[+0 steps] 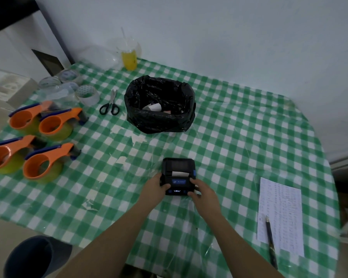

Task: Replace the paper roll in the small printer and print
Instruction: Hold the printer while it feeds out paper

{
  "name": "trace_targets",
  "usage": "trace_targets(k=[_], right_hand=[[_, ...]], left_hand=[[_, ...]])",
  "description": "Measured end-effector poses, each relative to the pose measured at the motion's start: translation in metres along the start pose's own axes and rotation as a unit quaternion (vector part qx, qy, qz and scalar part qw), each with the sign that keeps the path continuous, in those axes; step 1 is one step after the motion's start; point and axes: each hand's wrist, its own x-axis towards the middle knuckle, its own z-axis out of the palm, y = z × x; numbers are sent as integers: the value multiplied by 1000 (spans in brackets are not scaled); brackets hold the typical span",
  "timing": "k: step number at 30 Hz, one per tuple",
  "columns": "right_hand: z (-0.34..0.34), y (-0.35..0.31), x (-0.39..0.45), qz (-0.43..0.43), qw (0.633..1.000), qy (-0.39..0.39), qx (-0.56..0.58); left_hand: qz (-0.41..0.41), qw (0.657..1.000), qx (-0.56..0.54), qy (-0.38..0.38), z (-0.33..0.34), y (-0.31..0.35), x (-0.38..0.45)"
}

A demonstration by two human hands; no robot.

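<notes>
A small black printer (178,169) with blue buttons sits on the green checked tablecloth (239,137), lid shut. A short strip of white paper (180,173) sticks out of its slot, and its small display is lit. My left hand (156,187) grips the printer's left near corner, thumb on top near a blue button. My right hand (202,190) holds the right near corner, thumb resting on the front edge. A white paper roll (153,107) lies inside the black bin bag (159,117) behind the printer.
Black-handled scissors (110,106) lie left of the bag. Several orange tape dispensers (42,163) and clear tape rolls (86,94) fill the left side. A yellow drink cup (129,57) stands at the back. A printed sheet (279,213) and a pen (270,239) lie at the right.
</notes>
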Motion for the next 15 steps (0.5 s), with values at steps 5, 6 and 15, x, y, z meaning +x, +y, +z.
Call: trace_targets(k=[5, 6, 15], right_hand=[[-3, 1, 5, 15, 999, -10, -43], [-3, 1, 5, 20, 999, -12, -42], [2, -1, 10, 28, 998, -1, -50]], left_hand=[[-5, 1000, 19, -3, -1, 0, 2], [-6, 1000, 21, -2, -1, 1, 2], [-19, 1000, 20, -3, -3, 4, 1]])
